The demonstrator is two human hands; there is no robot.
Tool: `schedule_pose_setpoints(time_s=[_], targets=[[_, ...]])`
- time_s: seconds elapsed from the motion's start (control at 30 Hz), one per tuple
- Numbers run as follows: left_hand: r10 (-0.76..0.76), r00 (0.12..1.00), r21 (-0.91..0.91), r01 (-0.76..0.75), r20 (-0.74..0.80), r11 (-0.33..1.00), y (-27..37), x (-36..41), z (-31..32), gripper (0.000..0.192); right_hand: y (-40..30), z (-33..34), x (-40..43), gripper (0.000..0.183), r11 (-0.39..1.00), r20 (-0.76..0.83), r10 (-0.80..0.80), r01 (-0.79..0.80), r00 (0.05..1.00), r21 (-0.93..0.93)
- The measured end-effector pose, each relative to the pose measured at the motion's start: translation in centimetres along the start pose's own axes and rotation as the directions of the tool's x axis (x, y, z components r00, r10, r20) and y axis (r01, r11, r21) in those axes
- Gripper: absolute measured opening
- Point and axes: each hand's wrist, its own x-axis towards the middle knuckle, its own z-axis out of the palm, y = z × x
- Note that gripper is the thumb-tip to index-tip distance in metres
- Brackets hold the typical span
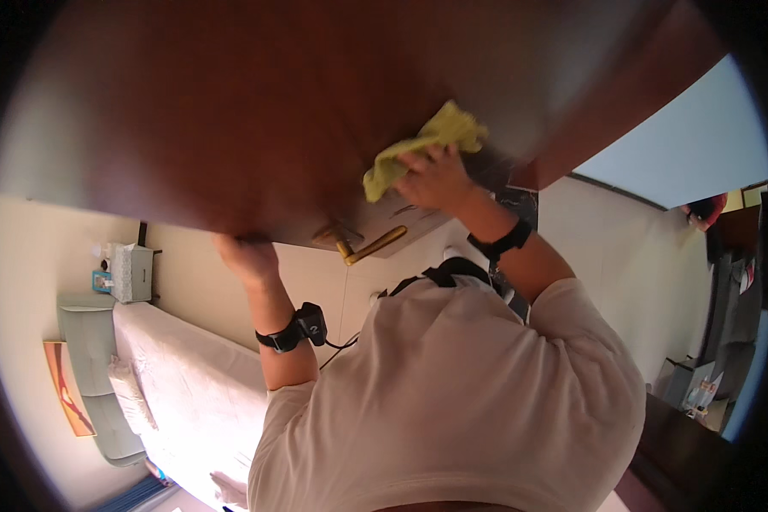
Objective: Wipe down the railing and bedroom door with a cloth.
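Observation:
A dark reddish-brown wooden door [249, 128] stands close before me and spans the upper view. My right hand [436, 180] holds a yellow-green cloth [451, 128] against the door's face, the cloth bunched under the fingers. Lower down, a brass lever handle [377, 244] sticks out from the door, just below the right hand and apart from it. At the door's edge, left of the handle, my left hand [251, 257] grips the wood; its fingertips are partly hidden. Both wrists wear black straps.
Behind on the left are a bed [192, 358] with a grey-green headboard [89, 358] and a nightstand [134, 272]. A door frame [640, 89] rises at the right. Beyond the pale floor [601, 256], a person [707, 211] is partly visible near dark furniture [736, 320].

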Motion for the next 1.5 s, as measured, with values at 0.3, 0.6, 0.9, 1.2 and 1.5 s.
schedule_pose_setpoints(time_s=[0.3,0.6,0.9,1.2,1.5], targets=[[0.045,0.945,0.093,-0.016,-0.323,0.995,0.8,1.9,0.6,0.051,23.1,-2.1,-9.3,0.06,0.917,-0.202,0.369,-0.39,0.907,-0.08],[0.159,0.868,0.195,-0.074,-0.471,0.978,1.1,1.2,3.6,0.054,33.2,-3.6,-13.6,0.084,0.102,0.045,0.989,-0.861,0.143,0.498],[0.111,0.905,0.15,-0.053,-0.411,0.987,0.6,1.1,2.2,0.053,26.8,-3.6,-6.9,0.073,-0.119,0.032,0.989,-0.655,-0.144,0.746],[0.058,0.979,0.092,-0.04,-0.197,0.995,-0.7,1.3,2.9,0.06,7.5,-0.4,0.0,0.08,0.311,-0.119,0.945,-0.722,0.305,0.619],[0.038,0.998,0.12,-0.031,-0.053,0.992,-0.9,0.4,5.3,0.052,-10.1,1.3,2.3,0.033,0.924,0.296,0.03,-0.14,0.955,0.357]])
